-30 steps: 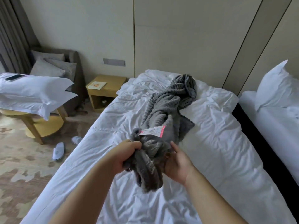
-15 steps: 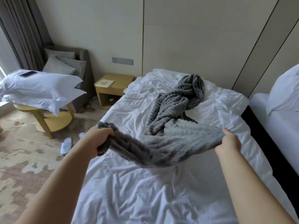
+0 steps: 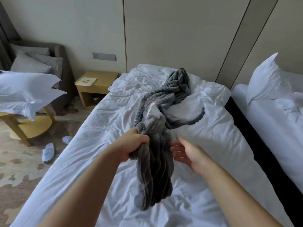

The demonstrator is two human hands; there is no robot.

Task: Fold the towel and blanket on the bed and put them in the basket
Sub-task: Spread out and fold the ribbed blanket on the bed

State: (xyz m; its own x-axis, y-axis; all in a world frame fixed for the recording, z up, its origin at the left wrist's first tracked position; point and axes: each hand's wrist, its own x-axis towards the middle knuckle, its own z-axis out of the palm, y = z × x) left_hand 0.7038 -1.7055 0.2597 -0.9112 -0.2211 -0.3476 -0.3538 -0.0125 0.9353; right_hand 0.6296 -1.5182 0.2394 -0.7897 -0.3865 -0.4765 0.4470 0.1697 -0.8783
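A grey ribbed blanket [image 3: 155, 169] lies in a long crumpled strand down the middle of the white bed [image 3: 91, 145], from near the headboard to me. My left hand [image 3: 132, 145] grips a bunched section of it, and the gathered end hangs below my fist onto the sheet. A white label with a pink mark shows on the blanket above my fist. My right hand [image 3: 186, 153] is just right of the hanging bunch, fingers spread and straight, holding nothing. No towel and no basket are in view.
A second bed with a white pillow [image 3: 268, 79] stands at the right across a dark gap. A wooden nightstand [image 3: 96, 89], a round table stacked with pillows [image 3: 26, 90], a grey armchair [image 3: 54, 63] and white slippers [image 3: 48, 152] are at the left.
Half a second ago both hands held the blanket's edge stretched wide. Now my right hand has let go and come back beside the left, and the blanket hangs bunched from my left fist.
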